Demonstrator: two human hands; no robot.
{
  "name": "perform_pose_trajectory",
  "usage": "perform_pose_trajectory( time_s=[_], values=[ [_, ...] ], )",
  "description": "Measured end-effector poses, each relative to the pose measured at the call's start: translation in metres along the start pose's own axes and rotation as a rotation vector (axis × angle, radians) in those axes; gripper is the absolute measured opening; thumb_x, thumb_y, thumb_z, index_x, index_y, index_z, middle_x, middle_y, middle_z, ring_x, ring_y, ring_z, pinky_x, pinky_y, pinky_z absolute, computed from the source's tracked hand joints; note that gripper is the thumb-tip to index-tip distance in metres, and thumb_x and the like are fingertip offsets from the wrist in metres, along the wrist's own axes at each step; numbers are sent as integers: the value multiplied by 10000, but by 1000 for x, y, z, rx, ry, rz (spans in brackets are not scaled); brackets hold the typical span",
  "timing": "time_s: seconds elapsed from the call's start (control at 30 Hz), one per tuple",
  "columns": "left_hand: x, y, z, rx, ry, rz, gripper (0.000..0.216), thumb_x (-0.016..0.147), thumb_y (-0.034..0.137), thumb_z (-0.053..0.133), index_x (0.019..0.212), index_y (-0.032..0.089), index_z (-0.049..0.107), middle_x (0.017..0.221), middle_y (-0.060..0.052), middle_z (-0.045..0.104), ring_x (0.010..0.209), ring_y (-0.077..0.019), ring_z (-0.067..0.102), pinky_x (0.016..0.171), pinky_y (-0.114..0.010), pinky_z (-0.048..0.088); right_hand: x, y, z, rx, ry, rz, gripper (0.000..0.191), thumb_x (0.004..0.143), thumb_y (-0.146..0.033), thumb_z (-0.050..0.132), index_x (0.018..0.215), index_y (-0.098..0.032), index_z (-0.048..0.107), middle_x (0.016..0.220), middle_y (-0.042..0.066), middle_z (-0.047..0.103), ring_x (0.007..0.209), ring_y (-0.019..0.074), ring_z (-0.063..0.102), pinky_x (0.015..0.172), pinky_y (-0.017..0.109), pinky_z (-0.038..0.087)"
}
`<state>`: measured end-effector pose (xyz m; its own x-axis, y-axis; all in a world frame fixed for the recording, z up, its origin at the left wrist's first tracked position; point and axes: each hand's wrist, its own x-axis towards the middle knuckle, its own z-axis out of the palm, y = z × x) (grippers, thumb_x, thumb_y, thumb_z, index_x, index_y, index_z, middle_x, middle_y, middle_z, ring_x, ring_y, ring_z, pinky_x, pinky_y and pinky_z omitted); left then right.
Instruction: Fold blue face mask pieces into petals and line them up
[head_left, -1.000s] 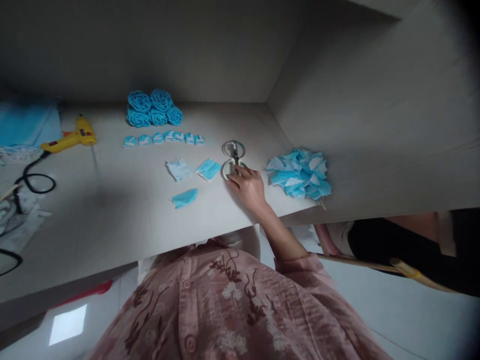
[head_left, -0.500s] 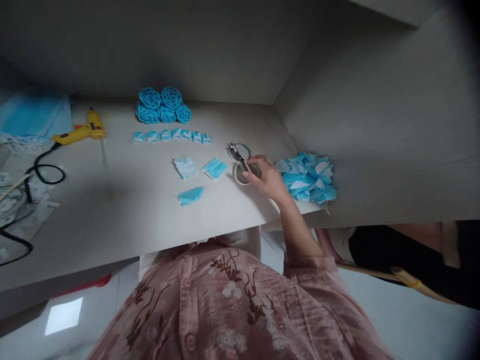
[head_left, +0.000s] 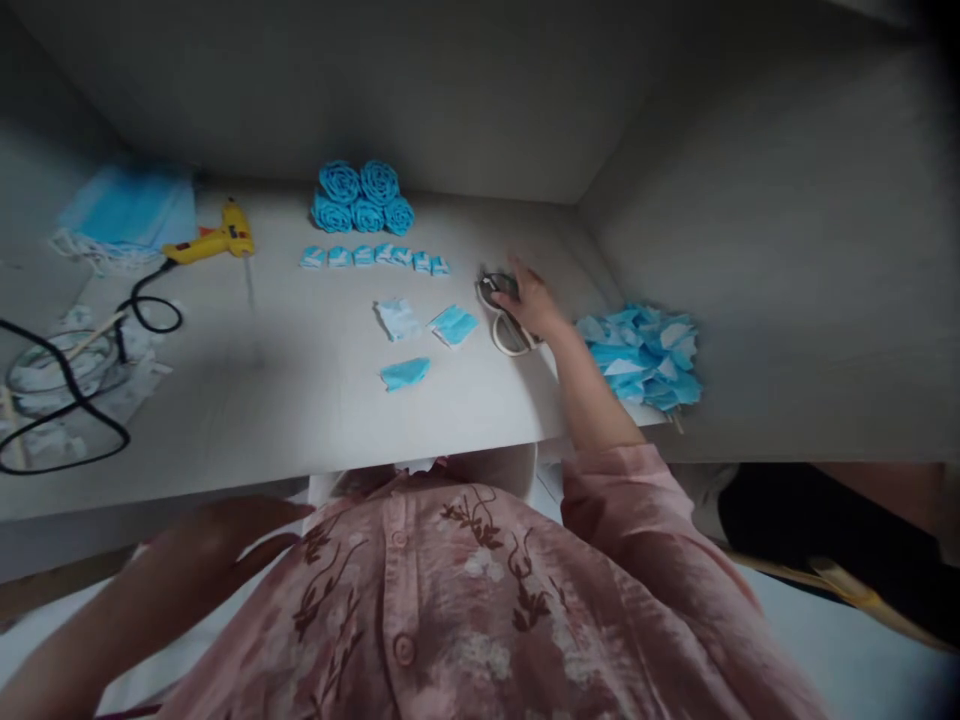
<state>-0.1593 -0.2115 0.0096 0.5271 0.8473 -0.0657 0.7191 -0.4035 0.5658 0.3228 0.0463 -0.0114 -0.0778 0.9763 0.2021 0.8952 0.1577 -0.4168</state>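
Observation:
My right hand (head_left: 534,302) reaches over the far right part of the table, fingers spread. Thumb and forefinger lie over what looks like a pair of scissors with a pale loop handle (head_left: 511,338); a dark round ring (head_left: 491,287) shows beside the fingertips. Contact is hard to tell. Left of it lie a blue fabric square (head_left: 454,325), a whitish piece (head_left: 399,319) and a curled blue piece (head_left: 406,373). In front of the table edge, beside my shirt, my left hand (head_left: 244,530) is empty with fingers stretched out, slightly blurred.
Blue rolled rosettes (head_left: 367,200) are stacked at the back, with a row of small folded blue pieces (head_left: 376,256) before them. A yellow glue gun (head_left: 217,238), blue masks (head_left: 131,215) and a black cord (head_left: 71,385) occupy the left. A ruffled blue bundle (head_left: 643,355) lies right.
My right hand has moved slightly away from me over the scissors, its fingers more spread. My left hand has come into view at lower left. The view has shifted, moving the tabletop things rightward.

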Motion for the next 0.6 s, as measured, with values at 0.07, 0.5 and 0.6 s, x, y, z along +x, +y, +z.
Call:
perform_pose_trajectory(
  time_s=[0.07, 0.5, 0.6],
  values=[
    [19, 2, -12, 12, 69, 49, 455, 989, 444, 587, 1331, 741, 632, 1188, 208, 819, 973, -210, 824, 862, -367, 655, -2, -8, -13, 63, 108, -106, 672, 999, -362, 584, 1612, -97, 511, 1540, 207, 652, 1428, 345, 622, 1234, 502, 465],
    [262, 5, -20, 363, 197, 237, 404, 812, 100, 601, 1115, 214, 843, 1332, -145, 764, 1277, -358, 654, 1138, -543, 444, -2, -118, 26, 154, -100, -359, 412, 1048, -187, 453, 1323, -144, 757, 1340, 142, 778, 1215, 257, 735, 1080, 368, 532],
    [282, -2, -9, 134, 265, 227, 211, 742, 88, 672, 821, 227, 809, 1109, -104, 791, 1187, -325, 659, 1223, -571, 341, 3, -117, 35, 301, 8, -341, 416, 1051, -221, 452, 1324, -133, 753, 1321, 158, 780, 1217, 250, 733, 1091, 378, 540]
  ],
)
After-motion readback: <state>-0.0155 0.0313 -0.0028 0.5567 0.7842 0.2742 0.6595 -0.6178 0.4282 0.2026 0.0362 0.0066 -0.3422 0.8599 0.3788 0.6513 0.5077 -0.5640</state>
